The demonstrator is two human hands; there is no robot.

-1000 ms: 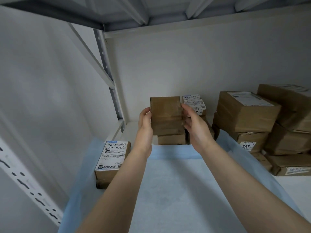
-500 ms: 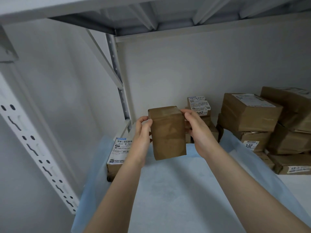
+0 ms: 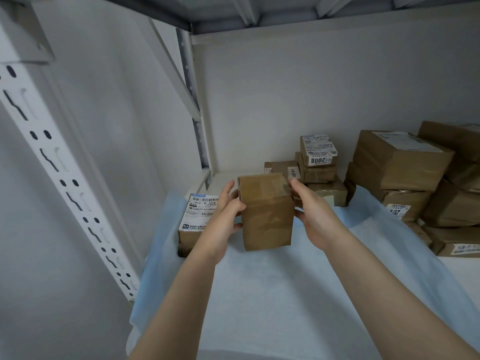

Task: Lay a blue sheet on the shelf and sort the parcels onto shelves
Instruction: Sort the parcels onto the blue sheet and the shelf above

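A plain brown taped parcel [image 3: 266,211] stands upright over the blue sheet [image 3: 285,294] that covers the shelf. My left hand [image 3: 224,219] grips its left side and my right hand [image 3: 314,216] holds its right side. Whether its bottom edge rests on the sheet I cannot tell. A labelled parcel [image 3: 193,224] lies on the sheet at the left, partly hidden by my left hand. A small stack of labelled parcels [image 3: 318,162] stands behind the held one.
A larger pile of brown parcels [image 3: 405,178] fills the right end of the shelf. A slotted white upright [image 3: 59,175] runs down the left, with a rear post [image 3: 193,107] in the corner. The upper shelf's underside [image 3: 285,11] is close overhead.
The parcel came off the small stack at the back, towards me and down, turning from flat to upright. Both hands stayed on it.
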